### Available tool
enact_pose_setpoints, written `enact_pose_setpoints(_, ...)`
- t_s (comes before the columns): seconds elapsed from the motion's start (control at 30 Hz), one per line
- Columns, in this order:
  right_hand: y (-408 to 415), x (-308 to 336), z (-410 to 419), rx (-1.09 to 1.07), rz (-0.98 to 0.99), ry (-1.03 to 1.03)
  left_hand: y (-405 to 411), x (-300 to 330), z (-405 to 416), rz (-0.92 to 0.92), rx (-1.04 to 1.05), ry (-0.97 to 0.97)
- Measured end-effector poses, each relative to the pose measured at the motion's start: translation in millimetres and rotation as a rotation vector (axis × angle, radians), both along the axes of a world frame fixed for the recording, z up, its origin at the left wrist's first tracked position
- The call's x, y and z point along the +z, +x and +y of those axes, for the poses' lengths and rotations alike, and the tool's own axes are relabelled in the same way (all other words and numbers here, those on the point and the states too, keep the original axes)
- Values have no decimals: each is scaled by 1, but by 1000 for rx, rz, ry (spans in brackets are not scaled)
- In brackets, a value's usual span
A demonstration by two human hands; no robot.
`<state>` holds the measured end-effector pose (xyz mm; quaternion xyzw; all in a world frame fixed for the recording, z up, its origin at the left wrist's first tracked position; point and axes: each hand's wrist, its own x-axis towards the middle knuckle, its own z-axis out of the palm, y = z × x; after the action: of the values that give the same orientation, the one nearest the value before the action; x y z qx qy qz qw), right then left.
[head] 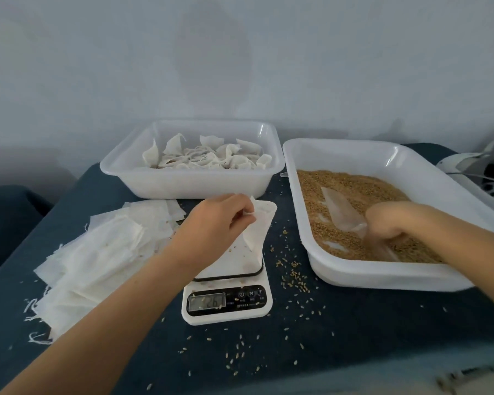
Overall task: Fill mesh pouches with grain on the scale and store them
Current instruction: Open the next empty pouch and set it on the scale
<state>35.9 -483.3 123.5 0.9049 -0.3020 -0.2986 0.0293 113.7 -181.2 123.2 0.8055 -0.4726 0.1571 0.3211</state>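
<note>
My left hand [220, 220] pinches the top of a white mesh pouch [258, 223] and holds it upright over the white kitchen scale [228, 297], whose display is lit. My right hand [388, 223] is inside the right tub [305, 178] of brown grain [351, 192], closed on the handle of a clear plastic scoop [341, 208] that lies on the grain. A pile of flat empty pouches [97, 252] lies left of the scale. The rear tub [188, 181] holds several filled, tied pouches [211, 158].
Loose grains [293, 277] are scattered on the dark blue tabletop around the scale and toward the front edge. A white and black object [479, 172] sits at the far right behind the grain tub. A pale wall stands behind the tubs.
</note>
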Motion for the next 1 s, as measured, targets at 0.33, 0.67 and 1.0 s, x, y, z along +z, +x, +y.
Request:
enact_pose_setpoints(0.33, 15, 22, -32, 12, -317, 81, 6, -2, 5, 26, 28, -22)
enact_pose_setpoints(0.67, 70, 18, -6, 2, -424, -20, 22, -6, 0, 46, 40, -32)
enact_pose_setpoints(1.0, 82, -23, -17, -49, -535, -21, 32, -10, 3, 90, 77, -64)
